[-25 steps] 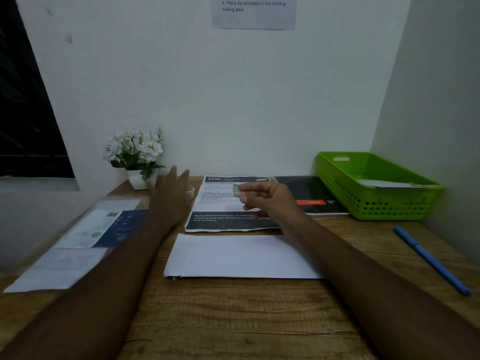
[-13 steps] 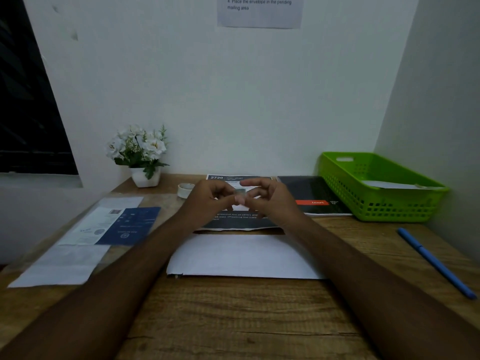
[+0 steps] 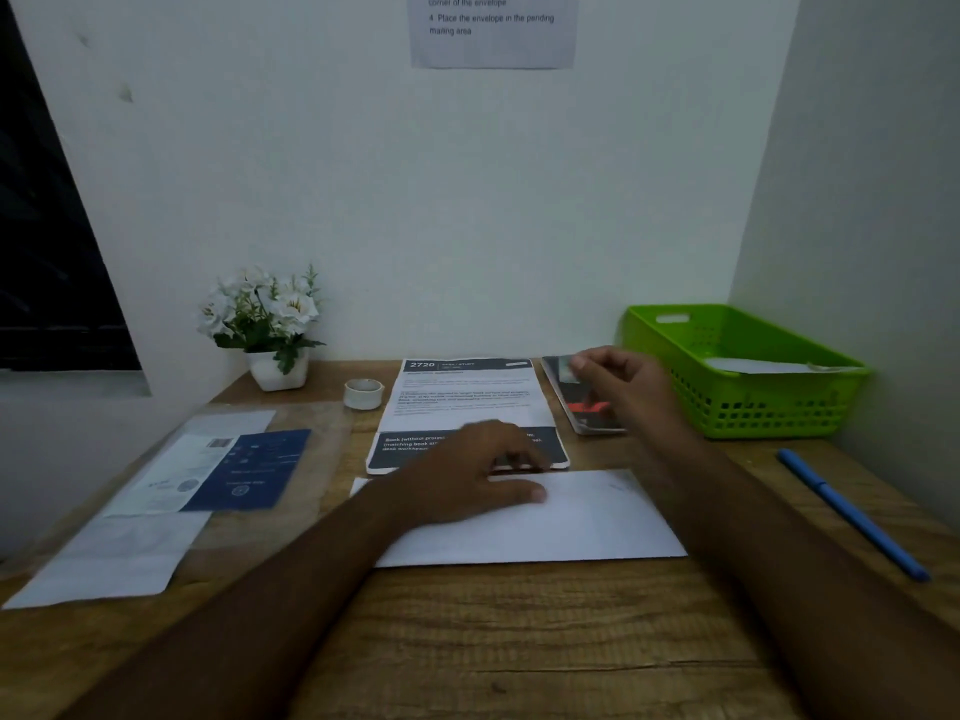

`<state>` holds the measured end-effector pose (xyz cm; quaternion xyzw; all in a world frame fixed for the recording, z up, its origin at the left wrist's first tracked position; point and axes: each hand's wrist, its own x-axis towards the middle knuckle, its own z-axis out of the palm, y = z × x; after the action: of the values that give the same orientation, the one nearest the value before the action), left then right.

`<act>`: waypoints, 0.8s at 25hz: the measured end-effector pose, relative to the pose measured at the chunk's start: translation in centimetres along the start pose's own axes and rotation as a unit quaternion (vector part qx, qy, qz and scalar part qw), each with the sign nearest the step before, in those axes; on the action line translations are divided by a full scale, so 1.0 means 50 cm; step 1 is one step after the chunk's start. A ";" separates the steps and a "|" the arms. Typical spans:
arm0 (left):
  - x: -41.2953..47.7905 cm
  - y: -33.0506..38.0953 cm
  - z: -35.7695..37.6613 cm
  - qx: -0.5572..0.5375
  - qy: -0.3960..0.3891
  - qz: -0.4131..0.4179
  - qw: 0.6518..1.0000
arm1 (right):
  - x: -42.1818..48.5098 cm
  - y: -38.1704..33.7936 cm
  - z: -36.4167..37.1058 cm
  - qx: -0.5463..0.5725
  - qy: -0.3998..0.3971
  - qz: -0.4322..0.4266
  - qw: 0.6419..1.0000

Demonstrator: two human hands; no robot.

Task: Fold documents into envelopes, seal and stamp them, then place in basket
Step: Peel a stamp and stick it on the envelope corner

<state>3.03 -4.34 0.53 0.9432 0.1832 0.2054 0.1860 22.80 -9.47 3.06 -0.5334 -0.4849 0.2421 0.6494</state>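
The white envelope (image 3: pixel 582 522) lies flat on the bench (image 3: pixel 519 641), right in front of the person and just short of the printed sheet (image 3: pixel 462 402). The left hand (image 3: pixel 478 475) rests on its far long edge, grip apart, with fingers laid fairly straight across the paper and the thumb lying along it. The right hand (image 3: pixel 618 387) hangs over the dark booklet (image 3: pixel 584 413) beside the green basket (image 3: pixel 743 371). Its grip is drawn together, fingertips curled as though pinching a small pale slip (image 3: pixel 566 370), though the blur keeps me from being sure what it holds. I would judge the envelope to be very light, thin and limp, with a smooth face that could skate on the wood at the least nudge. A flat palm pinning it, as the left hand does, looks the sensible way to keep it put while anything is pressed onto a corner. To lift it, I would take a long edge or a corner between thumb and fingers, since a pinch in the middle would buckle or crease it. The slip, if it is a stamp, would be flimsier yet and best held by its very edge. Another envelope (image 3: pixel 753 365) lies inside the basket, so the drop looks short and easy.
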 end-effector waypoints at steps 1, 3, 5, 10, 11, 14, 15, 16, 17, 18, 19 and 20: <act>0.005 0.006 0.011 0.021 -0.019 0.011 1.000 | -0.010 0.002 -0.027 -0.020 0.001 0.004 1.000; 0.012 0.016 0.024 0.070 -0.035 0.035 0.996 | -0.038 0.008 -0.085 -0.096 -0.027 0.020 0.995; 0.013 0.022 0.026 0.090 -0.047 0.040 0.994 | -0.066 0.013 -0.135 -0.170 -0.066 0.036 0.983; 0.050 0.054 0.037 0.083 -0.069 -0.011 0.994 | -0.080 0.030 -0.171 -0.201 -0.069 0.036 0.977; 0.068 0.062 0.043 0.102 -0.076 -0.015 0.992 | -0.077 0.033 -0.167 -0.199 -0.070 0.038 0.977; 0.118 0.090 0.063 0.138 -0.095 -0.017 0.986 | -0.069 0.042 -0.166 -0.191 -0.071 0.027 0.979; 0.129 0.097 0.070 0.139 -0.099 -0.017 0.985 | -0.067 0.046 -0.169 -0.182 -0.065 0.025 0.981; 0.136 0.100 0.075 0.132 -0.098 -0.019 0.986 | -0.065 0.049 -0.171 -0.175 -0.061 0.023 0.982; 0.140 0.101 0.082 0.114 -0.091 -0.025 0.989 | -0.064 0.051 -0.173 -0.171 -0.060 0.022 0.983; 0.141 0.099 0.087 0.086 -0.077 -0.035 0.993 | -0.062 0.053 -0.173 -0.171 -0.061 0.020 0.983; 0.140 0.096 0.090 0.048 -0.058 -0.049 0.996 | -0.059 0.053 -0.170 -0.174 -0.063 0.016 0.983; 0.139 0.093 0.092 0.004 -0.038 -0.063 0.997 | -0.057 0.054 -0.167 -0.178 -0.064 0.012 0.982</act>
<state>12.28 -6.71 0.84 0.9378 0.2357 0.1560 0.2013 29.60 -14.81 -0.19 -0.6296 -0.5548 0.1932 0.5085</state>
